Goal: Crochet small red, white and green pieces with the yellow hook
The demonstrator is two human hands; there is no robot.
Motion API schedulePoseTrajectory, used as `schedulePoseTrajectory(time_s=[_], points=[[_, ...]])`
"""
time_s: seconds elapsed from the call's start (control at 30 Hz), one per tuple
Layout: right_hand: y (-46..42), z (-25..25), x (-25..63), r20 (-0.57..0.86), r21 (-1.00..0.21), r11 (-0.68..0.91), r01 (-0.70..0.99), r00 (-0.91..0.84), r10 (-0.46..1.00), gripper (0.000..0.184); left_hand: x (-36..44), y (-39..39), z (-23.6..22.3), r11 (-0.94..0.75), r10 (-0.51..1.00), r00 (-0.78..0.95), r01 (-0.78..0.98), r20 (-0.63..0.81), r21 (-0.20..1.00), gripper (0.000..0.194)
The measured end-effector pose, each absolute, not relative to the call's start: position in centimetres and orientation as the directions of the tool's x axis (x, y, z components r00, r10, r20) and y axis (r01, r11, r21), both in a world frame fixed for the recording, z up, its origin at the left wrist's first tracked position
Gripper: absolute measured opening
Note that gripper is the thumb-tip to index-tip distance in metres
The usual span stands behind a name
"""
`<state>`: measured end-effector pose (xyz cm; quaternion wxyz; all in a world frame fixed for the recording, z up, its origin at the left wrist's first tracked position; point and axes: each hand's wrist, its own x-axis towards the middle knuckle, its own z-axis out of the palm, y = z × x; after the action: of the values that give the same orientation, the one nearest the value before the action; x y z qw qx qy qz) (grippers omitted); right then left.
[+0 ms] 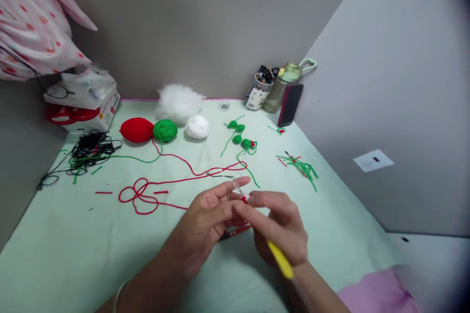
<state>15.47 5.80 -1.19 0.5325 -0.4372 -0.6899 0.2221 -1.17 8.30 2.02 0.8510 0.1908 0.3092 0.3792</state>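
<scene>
My left hand pinches a small red and white crochet piece between thumb and fingers. White yarn runs from the piece over the raised left index finger. Closed around a crochet hook with a yellow handle is my right hand; its fingertips meet the piece, and the hook's tip is hidden there. Under the hands lies a partly covered red and black tool whose kind I cannot make out. Loose red yarn is looped on the table left of the hands.
Behind stand a red yarn ball, a green one, a white one and fluffy stuffing. Tangled black yarn lies left. Small green crochet balls, yarn scraps, a phone and a bottle are right.
</scene>
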Motion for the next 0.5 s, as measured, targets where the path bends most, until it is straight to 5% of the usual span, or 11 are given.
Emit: schedulePoseTrajectory(time_s=[0.13,0.33,0.5], points=[[6.6,0.4,15.3,0.610,-0.759,0.578,0.301,0.019,0.792,0.033,-1.9,9.0,2.0,0.584,0.809,0.433,-0.513,-0.398,0.629,0.048],[8.1,1.3,15.5,0.319,-0.931,0.320,-0.174,0.036,0.947,0.018,-2.3,9.1,1.5,0.389,0.911,0.313,-0.429,-0.270,0.816,0.040],[7.7,0.9,14.4,0.446,-0.892,0.442,0.100,0.029,0.894,0.020,-1.4,8.6,1.5,0.426,0.895,0.337,-0.454,-0.292,0.782,0.047]])
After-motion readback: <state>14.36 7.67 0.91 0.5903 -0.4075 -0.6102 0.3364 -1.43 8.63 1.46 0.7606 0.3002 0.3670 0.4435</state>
